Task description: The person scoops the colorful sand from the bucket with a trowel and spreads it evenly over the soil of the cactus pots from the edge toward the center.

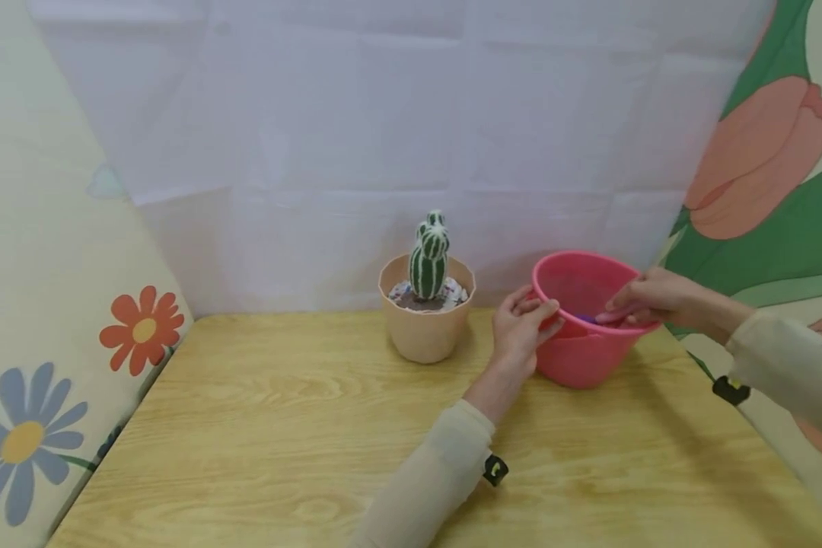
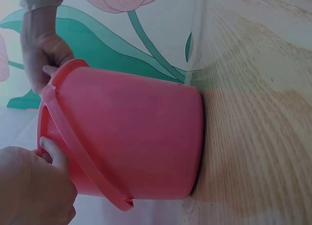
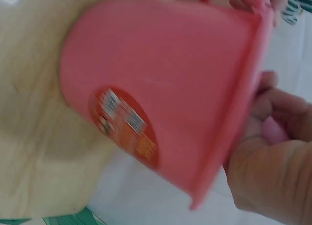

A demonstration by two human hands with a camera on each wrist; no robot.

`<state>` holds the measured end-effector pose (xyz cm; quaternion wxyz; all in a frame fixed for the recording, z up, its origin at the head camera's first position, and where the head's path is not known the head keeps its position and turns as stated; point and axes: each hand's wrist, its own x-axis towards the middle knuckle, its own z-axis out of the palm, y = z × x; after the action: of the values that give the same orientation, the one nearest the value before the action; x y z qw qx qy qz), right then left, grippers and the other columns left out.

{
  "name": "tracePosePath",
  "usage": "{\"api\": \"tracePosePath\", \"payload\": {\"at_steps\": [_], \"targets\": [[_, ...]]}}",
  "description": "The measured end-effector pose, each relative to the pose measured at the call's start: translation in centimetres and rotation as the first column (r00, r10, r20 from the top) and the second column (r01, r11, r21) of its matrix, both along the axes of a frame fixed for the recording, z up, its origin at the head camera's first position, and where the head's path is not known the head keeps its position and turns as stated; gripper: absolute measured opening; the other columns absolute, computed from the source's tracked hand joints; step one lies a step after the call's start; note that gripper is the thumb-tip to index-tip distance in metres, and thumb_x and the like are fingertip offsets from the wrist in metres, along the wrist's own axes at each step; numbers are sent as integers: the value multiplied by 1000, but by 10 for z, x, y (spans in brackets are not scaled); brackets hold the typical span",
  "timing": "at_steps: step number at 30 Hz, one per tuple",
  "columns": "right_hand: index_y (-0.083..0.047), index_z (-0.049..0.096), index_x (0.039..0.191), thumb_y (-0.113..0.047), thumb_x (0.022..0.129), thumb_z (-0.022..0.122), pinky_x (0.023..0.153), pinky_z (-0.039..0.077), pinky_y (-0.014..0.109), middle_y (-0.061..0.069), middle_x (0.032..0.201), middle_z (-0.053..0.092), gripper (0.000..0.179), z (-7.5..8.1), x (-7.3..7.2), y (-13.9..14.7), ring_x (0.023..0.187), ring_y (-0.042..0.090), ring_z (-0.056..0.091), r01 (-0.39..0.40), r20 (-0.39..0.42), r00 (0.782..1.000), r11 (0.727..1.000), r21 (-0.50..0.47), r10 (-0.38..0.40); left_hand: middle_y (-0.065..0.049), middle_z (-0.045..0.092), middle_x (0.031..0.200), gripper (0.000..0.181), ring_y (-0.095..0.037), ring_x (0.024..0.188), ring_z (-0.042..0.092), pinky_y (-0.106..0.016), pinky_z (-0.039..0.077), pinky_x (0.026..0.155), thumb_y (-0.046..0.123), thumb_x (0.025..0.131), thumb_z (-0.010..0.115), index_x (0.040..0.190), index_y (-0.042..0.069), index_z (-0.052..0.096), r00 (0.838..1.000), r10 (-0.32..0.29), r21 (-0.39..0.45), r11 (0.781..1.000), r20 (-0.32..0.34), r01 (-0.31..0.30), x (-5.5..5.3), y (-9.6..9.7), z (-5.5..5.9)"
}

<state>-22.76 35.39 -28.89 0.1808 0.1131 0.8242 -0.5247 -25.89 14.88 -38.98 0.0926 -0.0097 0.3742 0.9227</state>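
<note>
A pink bucket [image 1: 578,361] stands upright at the table's right side. My left hand [image 1: 517,329] grips its left rim, thumb over the edge, and in the left wrist view the bucket's handle [image 2: 80,149] hangs down along the side. From the right, my right hand [image 1: 661,297] reaches over the rim and holds a pink-handled tool [image 1: 619,313]. A bit of purple [image 1: 587,319] shows at the tool's end inside the bucket; the bucket wall hides the rest, so I cannot tell its kind. An orange label [image 3: 129,127] is on the bucket's outside.
Left of the bucket, a peach flowerpot [image 1: 426,335] holds a green and white knitted cactus [image 1: 428,266] near the table's back edge. A white sheet [image 1: 356,152] hangs behind the wood-grain table [image 1: 281,441]. Flower-patterned walls flank both sides.
</note>
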Motion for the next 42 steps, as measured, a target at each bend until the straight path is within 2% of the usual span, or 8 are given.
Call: {"api": "tracePosePath", "payload": {"at_steps": [3,7,14,21,26,32,38,42], "targets": [[16,64,123,-8,99,65,62,59,22,17,101,75,34,-7,0,-6,71,14,72,7,-60,998,999,39,-5,-10,63,93,41,-22,78,70,-41,64,72,-12,83,77,120,3,67,1000,-2,2,1000,0,2,-1,-2,-1],[13,67,120,-11,101,63,61,61,27,18,103,74,31,-9,-1,-9,72,19,73,-35,-161,985,982,188,66,-11,64,94,40,-24,80,71,-41,64,73,-11,83,78,119,3,67,1000,-8,3,1000,-5,8,-2,-3,-1],[5,75,111,-19,97,69,60,60,32,13,96,75,29,3,-4,-7,77,24,69,-32,-244,957,891,452,158,-9,63,92,43,-23,79,70,-41,64,73,-14,80,78,118,3,67,1000,-15,11,1000,-6,16,-1,0,1],[12,71,112,-14,95,71,57,60,33,13,87,74,32,4,-9,2,74,24,69,13,-321,925,827,562,203,-7,63,90,44,-21,77,70,-41,64,71,-15,80,78,119,3,67,1000,-13,21,1000,-14,14,-2,2,1],[12,74,102,-10,92,74,53,57,32,13,81,73,24,-5,-13,3,70,25,67,-38,-325,899,793,608,293,-6,62,89,43,-20,76,69,-40,64,71,-15,80,77,119,2,66,1000,-6,23,1000,-2,6,-2,1,-1],[4,77,94,-11,92,75,49,55,31,9,76,72,16,-10,-14,5,64,24,65,-77,-294,907,804,590,302,-7,61,89,44,-20,76,69,-41,64,71,-15,80,78,120,1,66,1000,-9,24,1000,0,9,-1,2,-1],[3,77,100,-19,92,78,47,55,30,11,74,71,24,-12,-18,19,57,20,63,-100,-254,930,849,519,265,-7,61,90,43,-20,77,69,-41,64,72,-15,81,77,119,2,66,1000,-4,28,1000,-11,4,-3,1,-1],[1,78,103,-22,92,78,44,50,28,10,69,69,25,-14,-21,24,51,15,57,-116,-236,934,854,508,267,-7,62,90,43,-21,76,69,-41,64,72,-15,80,77,119,2,67,1000,-7,25,1000,-6,7,-4,0,-2]]}}
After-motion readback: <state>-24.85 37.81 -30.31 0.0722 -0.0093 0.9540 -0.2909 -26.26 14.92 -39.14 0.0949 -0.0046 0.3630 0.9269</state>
